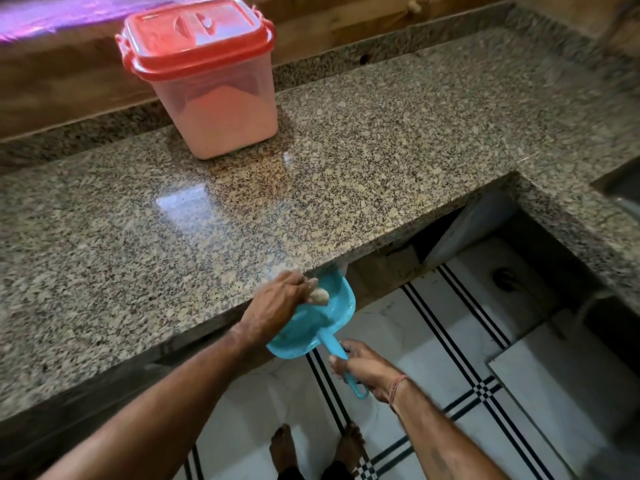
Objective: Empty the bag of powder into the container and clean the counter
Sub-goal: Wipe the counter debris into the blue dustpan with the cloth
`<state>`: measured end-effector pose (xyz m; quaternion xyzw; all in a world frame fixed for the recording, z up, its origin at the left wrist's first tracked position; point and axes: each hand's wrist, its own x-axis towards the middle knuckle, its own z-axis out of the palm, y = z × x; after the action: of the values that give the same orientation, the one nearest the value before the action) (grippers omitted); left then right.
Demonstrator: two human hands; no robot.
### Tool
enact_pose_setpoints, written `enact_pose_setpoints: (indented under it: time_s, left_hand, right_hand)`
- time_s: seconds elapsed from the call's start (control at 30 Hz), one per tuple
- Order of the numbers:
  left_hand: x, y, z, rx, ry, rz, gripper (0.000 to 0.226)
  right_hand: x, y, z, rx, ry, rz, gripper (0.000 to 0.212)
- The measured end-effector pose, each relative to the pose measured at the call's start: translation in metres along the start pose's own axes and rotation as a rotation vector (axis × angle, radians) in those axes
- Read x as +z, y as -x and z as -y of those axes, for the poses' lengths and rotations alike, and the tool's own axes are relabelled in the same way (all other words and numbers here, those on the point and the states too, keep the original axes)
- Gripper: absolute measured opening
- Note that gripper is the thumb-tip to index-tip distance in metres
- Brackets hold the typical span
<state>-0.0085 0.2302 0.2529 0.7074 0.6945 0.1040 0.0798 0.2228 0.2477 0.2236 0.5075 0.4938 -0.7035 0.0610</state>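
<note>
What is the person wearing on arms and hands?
Both forearms are bare: no sleeves, no gloves on the left hand or right hand. A thin reddish thread band circles the right wrist; the left wrist shows nothing worn.

This is a home kitchen. A polished, speckled granite counter [346, 174] runs in an L along a wood-panelled wall [69, 81], with the edge of a steel sink [620, 188] set into it at the far right. A red-lidded plastic storage container [221, 109] of powder stands on it, a blue dustpan [311, 327] is held at its edge, and bare feet [282, 445] stand on white floor tiles [519, 403] with black stripes.
</note>
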Motion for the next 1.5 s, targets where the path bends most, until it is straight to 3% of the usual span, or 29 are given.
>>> enact_pose_setpoints:
  time_s: [0.07,0.17,0.3,0.53,0.7,0.77,0.87,0.9,1.0,1.03,1.17,1.33,1.5]
  left_hand:
    - [-0.014,0.001,0.002,-0.030,0.127,-0.073,0.040]
    - [-0.035,-0.015,0.020,-0.262,0.317,-0.264,0.033]
    - [-0.028,-0.036,0.033,-0.419,0.418,-0.234,0.030]
    - [0.002,-0.053,0.023,-0.092,0.232,-0.129,0.052]
    - [0.004,-0.048,0.028,-0.150,0.252,-0.170,0.033]
    - [0.004,-0.045,0.031,-0.231,0.292,-0.143,0.032]
    - [0.001,-0.025,0.019,-0.207,0.336,-0.198,0.031]
    - [0.000,-0.015,0.007,-0.153,0.337,-0.202,0.034]
    - [0.023,0.021,-0.019,-0.037,0.277,-0.074,0.071]
    - [0.033,0.031,-0.022,-0.041,0.260,-0.043,0.072]
    - [0.033,0.027,-0.023,-0.119,0.281,-0.171,0.038]
    - [-0.020,-0.017,0.007,-0.388,0.348,-0.407,0.032]
    - [-0.018,-0.007,0.031,-0.697,0.155,-0.296,0.025]
  right_hand:
    - [0.002,0.001,0.001,-0.005,-0.009,0.010,0.034]
    - [0.001,0.001,0.004,-0.021,-0.005,0.008,0.031]
    - [0.000,0.001,-0.001,-0.038,-0.006,0.012,0.026]
    - [-0.004,0.000,-0.008,-0.032,0.013,0.034,0.027]
    - [-0.001,0.003,-0.007,-0.025,0.053,0.020,0.027]
    - [0.000,0.004,-0.003,-0.026,0.043,0.020,0.027]
    - [0.000,0.006,0.001,-0.025,0.048,0.013,0.029]
    - [0.000,0.007,0.002,-0.029,0.050,0.012,0.030]
    - [-0.002,0.010,0.001,-0.033,0.066,0.017,0.029]
    - [-0.003,0.010,0.000,-0.033,0.076,0.022,0.028]
    - [-0.007,0.011,-0.002,-0.021,0.047,0.018,0.025]
    - [-0.005,0.011,-0.001,-0.041,0.051,0.035,0.027]
    - [-0.002,0.008,0.001,-0.043,0.068,0.043,0.030]
